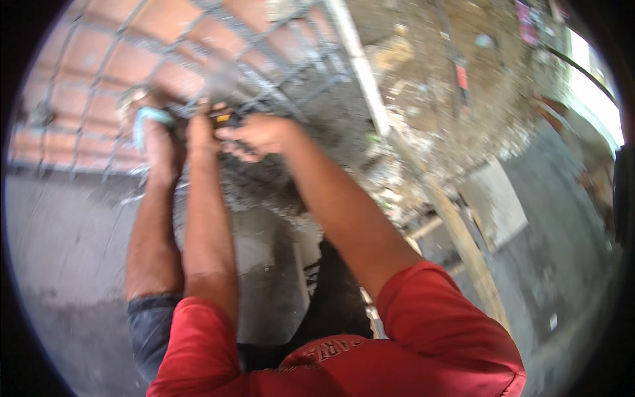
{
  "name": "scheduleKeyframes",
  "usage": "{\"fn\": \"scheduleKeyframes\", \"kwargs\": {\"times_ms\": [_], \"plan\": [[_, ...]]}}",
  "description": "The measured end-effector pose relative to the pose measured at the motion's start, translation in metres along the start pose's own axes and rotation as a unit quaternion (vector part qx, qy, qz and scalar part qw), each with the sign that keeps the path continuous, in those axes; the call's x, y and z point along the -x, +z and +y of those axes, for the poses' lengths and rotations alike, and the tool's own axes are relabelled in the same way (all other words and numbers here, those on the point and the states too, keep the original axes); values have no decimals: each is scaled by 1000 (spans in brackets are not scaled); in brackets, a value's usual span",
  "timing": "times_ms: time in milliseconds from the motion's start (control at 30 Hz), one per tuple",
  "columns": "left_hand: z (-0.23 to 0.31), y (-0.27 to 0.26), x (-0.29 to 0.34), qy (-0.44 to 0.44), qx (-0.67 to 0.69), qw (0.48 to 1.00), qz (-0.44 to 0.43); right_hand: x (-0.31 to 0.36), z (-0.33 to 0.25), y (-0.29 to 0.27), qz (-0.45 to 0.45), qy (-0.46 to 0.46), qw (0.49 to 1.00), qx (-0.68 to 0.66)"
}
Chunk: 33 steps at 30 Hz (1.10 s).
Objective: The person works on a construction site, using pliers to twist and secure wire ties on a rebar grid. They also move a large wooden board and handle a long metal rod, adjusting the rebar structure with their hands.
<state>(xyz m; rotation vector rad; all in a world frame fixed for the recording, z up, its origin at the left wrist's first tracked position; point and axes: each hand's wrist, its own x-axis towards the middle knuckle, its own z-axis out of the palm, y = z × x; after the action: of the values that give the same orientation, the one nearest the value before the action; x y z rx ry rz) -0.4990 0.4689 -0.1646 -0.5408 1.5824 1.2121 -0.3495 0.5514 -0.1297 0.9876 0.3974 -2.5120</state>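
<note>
My right hand (256,136) is closed around a dark hand tool with a yellow part (227,120); blur hides its exact kind. Right beside it, my left hand (202,120) reaches down at the steel bars, its fingers drawn together. Whatever they pinch is too smeared to make out. Both hands meet over the lower part of a rebar grid (165,54), whose crossing bars run above orange-brown panels (126,63). Close to my left hand, a foot in a sandal with a light-blue strap (141,124) rests on the grid.
Grey concrete (73,231) borders the grid on the near side. A long timber (456,228) slants down the right, with rubble and dirt (430,106) beyond. A pale flat board (496,205) lies by the timber. At the right edge, part of another person (552,109) is blurred.
</note>
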Motion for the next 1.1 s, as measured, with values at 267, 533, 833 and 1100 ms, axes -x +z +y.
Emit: {"fn": "scheduleKeyframes", "kwargs": {"times_ms": [267,533,833,1100], "plan": [[-22,3,-14,22,282,959,25,15,-13,55,323,-83,629,702],[4,-10,-27,-49,367,929,3,8,-61,63,188,-52,548,813],[-9,14,9,-53,-73,988,127,9,4,6,239,26,892,383],[-5,32,-11,-85,-681,691,227,65,70,-7,247,-109,863,428]]}}
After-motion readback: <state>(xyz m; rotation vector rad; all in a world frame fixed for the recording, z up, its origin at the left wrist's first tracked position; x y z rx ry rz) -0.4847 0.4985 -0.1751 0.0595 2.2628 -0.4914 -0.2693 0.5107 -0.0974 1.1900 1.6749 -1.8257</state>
